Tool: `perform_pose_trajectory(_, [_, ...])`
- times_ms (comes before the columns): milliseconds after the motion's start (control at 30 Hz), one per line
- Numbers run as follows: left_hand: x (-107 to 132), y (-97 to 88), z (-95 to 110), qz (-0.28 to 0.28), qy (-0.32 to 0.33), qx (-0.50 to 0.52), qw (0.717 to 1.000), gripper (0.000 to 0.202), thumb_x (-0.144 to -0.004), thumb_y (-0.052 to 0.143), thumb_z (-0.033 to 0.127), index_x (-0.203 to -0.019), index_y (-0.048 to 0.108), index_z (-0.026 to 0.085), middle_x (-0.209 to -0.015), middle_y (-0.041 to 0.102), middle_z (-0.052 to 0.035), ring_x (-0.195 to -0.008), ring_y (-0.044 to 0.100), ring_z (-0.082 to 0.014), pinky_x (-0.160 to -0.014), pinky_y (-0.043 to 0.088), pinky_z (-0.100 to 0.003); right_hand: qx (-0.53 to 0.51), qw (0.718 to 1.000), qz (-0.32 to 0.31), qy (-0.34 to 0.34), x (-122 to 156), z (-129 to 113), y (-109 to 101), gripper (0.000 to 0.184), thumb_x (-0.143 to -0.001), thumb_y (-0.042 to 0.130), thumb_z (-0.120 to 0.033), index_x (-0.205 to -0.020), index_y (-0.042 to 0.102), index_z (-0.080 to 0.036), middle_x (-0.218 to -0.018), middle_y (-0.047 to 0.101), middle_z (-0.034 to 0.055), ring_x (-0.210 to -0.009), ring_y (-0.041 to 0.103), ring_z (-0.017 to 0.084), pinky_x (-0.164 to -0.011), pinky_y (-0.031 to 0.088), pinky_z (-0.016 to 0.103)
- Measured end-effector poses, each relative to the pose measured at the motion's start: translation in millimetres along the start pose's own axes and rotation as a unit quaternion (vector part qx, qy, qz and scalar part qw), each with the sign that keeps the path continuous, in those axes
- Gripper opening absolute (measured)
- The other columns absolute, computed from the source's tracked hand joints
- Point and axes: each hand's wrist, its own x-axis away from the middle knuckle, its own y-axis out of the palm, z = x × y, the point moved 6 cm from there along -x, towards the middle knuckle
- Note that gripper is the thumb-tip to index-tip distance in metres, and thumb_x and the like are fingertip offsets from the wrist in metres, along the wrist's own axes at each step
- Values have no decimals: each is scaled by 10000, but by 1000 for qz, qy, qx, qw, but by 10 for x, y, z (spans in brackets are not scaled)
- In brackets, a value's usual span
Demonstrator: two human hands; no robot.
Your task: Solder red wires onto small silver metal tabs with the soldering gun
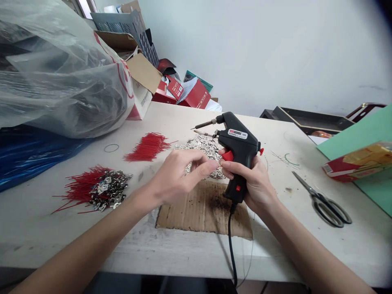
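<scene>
Head view: right hand (260, 181) grips the gun (240, 141); left hand (180, 173) curled, hold unclear. Tabbed wires (94, 188) seem done; loose wires (146, 148) and tabs (208, 148) remain.

Both forearms (101, 237) converge; the left hand (180, 173) points its thumb toward the curled, gripping right hand (259, 181).

Matt black plastic forms the soldering gun (240, 143), set off by a smooth red plastic trigger (227, 155). Rough, dark-stained cardboard (180, 212) contrasts with shiny metal tabs (208, 143) and red wires (148, 147) in plastic-looking coating. The scissors (313, 192) have metal blades (302, 181); a see-through plastic bag (76, 90) gleams, crinkled, while the tabletop (122, 249) looks smooth.
</scene>
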Motion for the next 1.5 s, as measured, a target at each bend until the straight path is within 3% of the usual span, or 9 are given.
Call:
perform_pose_trajectory(200, [-20,56,-52,19,-13,-23,999,92,-960,729,304,-928,749,220,-933,750,42,-820,627,-116,-789,472,-277,13,1000,18,1,20,43,-32,258,-813,867,-130,-1046,775,-191,-1037,702,36,-639,505,95,-581,400,269])
perform_pose_trajectory(433, [-20,58,-77,36,-23,-11,999,92,-968,722,295,-964,752,209,-993,769,13,-902,671,-145,-806,494,-289,14,1000,18,-4,22,80,-24,259,-813,884,-143,-1041,772,-198,-906,665,7,-629,500,101,-595,406,281])
perform_pose_trajectory(567, [-29,39,-51,34,-12,-10,999,77,-965,693,239,-911,731,201,-938,749,29,-850,645,-119,-795,487,-272,19,999,25,-5,30,68,-37,267,-810,861,-117,-1047,769,-198,-1021,709,29,-626,503,94,-570,398,272])
perform_pose_trajectory(633, [-27,43,-44,12,-11,-19,1000,92,-950,686,225,-866,713,200,-903,730,36,-799,611,-112,-764,476,-273,27,999,36,-11,22,44,-57,216,-839,848,-148,-1033,770,-201,-1083,724,44,-638,510,101,-549,390,271])
perform_pose_trajectory(767, [15,146,-97,-96,-27,-61,993,81,-914,672,230,-841,696,207,-878,706,25,-773,582,-132,-712,441,-295,7,997,67,-34,-22,-22,-131,132,-863,850,-200,-964,765,-197,-1060,723,54,-769,579,140,-550,407,247])
perform_pose_trajectory(933, [123,312,-160,-198,3,-128,972,80,-873,640,215,-796,662,215,-890,700,27,-809,602,-156,-827,416,-355,-35,995,87,-32,-70,-34,-203,157,-848,847,-174,-976,755,-176,-1080,715,59,-807,592,130,-558,445,204])
perform_pose_trajectory(1067, [164,364,-190,-211,14,-178,961,64,-845,636,223,-789,668,222,-871,695,21,-811,598,-173,-864,382,-381,-56,994,88,-13,-79,-2,-214,146,-841,850,-165,-950,754,-160,-1093,713,67,-806,586,120,-566,458,193])
perform_pose_trajectory(1500, [160,486,-211,-223,32,-179,958,94,-776,627,184,-690,654,208,-706,679,42,-628,548,-127,-830,402,-369,-54,994,92,7,-87,5,-224,155,-808,853,-180,-925,753,-163,-1082,714,63,-798,574,119,-563,451,198])
